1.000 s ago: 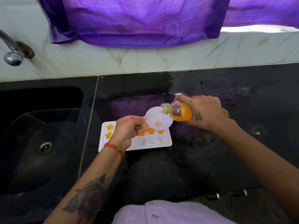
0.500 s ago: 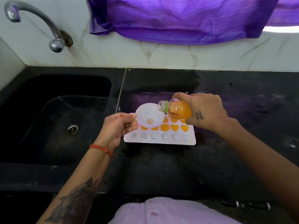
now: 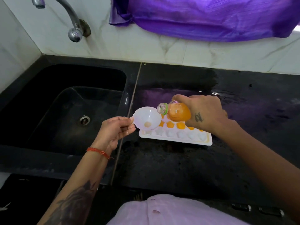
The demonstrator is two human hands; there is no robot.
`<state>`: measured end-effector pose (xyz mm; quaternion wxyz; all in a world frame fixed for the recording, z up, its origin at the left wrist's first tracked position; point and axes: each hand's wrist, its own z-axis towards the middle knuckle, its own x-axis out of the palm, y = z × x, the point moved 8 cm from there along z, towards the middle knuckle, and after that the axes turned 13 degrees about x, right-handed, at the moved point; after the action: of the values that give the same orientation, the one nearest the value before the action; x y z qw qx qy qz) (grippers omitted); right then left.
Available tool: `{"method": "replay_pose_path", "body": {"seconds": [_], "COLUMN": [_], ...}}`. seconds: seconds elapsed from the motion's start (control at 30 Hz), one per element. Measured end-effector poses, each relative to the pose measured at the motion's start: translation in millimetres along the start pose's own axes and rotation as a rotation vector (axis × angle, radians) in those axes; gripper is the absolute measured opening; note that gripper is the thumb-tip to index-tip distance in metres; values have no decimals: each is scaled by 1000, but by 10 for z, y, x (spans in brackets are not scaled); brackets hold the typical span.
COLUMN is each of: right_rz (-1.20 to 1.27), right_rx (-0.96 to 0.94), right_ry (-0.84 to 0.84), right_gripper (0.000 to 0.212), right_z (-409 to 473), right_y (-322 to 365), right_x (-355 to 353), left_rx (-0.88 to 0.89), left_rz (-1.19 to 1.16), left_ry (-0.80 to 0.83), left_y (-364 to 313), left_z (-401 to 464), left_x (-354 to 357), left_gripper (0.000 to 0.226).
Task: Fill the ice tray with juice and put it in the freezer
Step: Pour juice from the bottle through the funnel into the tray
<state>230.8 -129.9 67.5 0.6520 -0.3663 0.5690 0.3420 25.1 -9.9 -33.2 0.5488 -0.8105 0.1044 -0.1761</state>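
At far left the sink [image 3: 68, 101] lies dark and sunken, with the tap [image 3: 71, 18] above it. Just right of its edge, the left hand [image 3: 115, 132] pinches the tab of a white funnel [image 3: 146, 117] between thumb and fingers, holding it tilted over the left end of the tray [image 3: 175, 138]. The tray lies flat on the table [image 3: 178, 168], its far row holding orange juice, its near row pale and seemingly unfilled. The funnel hides the tray's leftmost cells, so which one its spout meets cannot be told.

The right hand [image 3: 203, 114] grips the bottle [image 3: 177, 113], tipped on its side, open mouth at the funnel's rim, body above the filled cells.

The likeliest slip is juice running past the funnel's lip, since the mouth sits at the edge, not the centre. A tilted funnel may also feed two cells at once, flooding the divider.
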Motion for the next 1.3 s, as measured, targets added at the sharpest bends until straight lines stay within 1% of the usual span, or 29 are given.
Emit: {"method": "replay_pose_path", "body": {"seconds": [0.33, 0.73, 1.03, 1.3], "right_rz": [-104, -166, -163, -139], "right_rx": [-39, -71, -84, -68], "right_ry": [-69, -77, -84, -84], "right_gripper": [68, 66, 62, 68], "right_z": [81, 124, 137, 145], "right_y": [109, 183, 183, 157], "right_x": [127, 152, 138, 115], "left_rx": [-24, -30, -33, -33], "left_rz": [7, 22, 22, 19], "left_ry": [15, 12, 4, -6], "left_y": [87, 103, 89, 76], "left_z": [41, 50, 29, 8], "left_x": [-2, -5, 13, 16], "left_gripper": [3, 4, 3, 2]}}
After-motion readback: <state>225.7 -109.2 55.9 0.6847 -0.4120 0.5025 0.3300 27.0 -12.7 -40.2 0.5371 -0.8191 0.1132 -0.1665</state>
